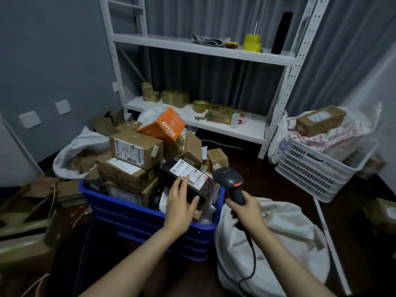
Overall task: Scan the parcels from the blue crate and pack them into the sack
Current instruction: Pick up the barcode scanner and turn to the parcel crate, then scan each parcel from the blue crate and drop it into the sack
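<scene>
The blue crate (137,213) stands on the floor in front of me, piled high with cardboard parcels. A black parcel (169,171) with a white label lies tilted at the crate's right end. My left hand (180,204) grips its near end, fingers over the label's edge. My right hand (246,213) is shut on the handle of a black barcode scanner (230,181), whose head with a red light sits just right of the black parcel. The white sack (278,239) lies on the floor right of the crate, under my right hand.
An orange box (162,124) tops the pile. Another white sack (75,151) with boxes lies behind the crate at left. A white metal shelf (203,50) holds tape rolls and small boxes. A white basket (321,166) with bags and a box stands at right. Flattened cardboard (32,211) lies at left.
</scene>
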